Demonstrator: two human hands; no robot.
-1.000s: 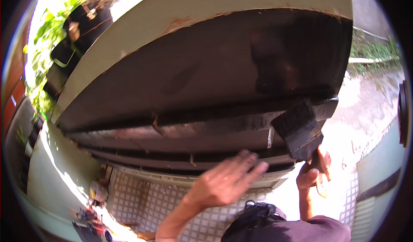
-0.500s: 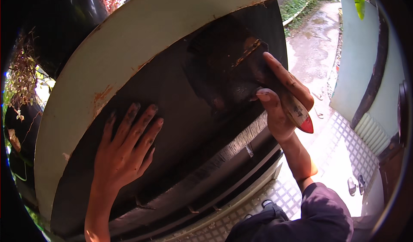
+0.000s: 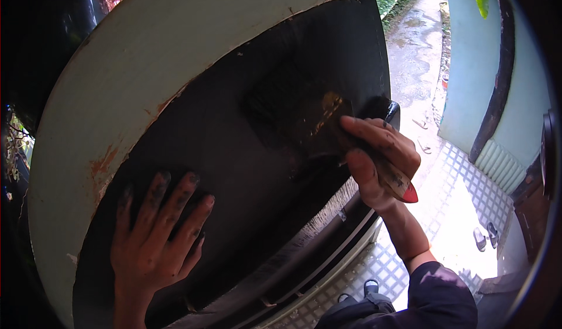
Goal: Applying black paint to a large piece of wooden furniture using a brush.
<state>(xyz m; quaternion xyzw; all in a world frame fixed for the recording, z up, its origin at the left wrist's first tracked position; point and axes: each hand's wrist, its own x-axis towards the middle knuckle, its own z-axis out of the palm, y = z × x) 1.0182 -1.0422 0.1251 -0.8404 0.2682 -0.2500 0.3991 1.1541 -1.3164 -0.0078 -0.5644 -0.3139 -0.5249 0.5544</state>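
- Right hand (image 3: pixel 380 165) grips a wide paintbrush (image 3: pixel 316 118), bristles pressed on the black-painted panel (image 3: pixel 246 171), handle slanting down-right.
- Left hand (image 3: pixel 158 235) lies flat, fingers spread, on the panel's lower left, well apart from the brush.

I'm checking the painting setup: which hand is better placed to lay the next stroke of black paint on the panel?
The right hand: it grips the wide paintbrush, bristles against the black panel. The left hand lies flat and empty on the panel.

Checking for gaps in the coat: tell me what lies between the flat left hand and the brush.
Head view: only bare black-painted panel lies between the left hand and the brush held by the right hand.
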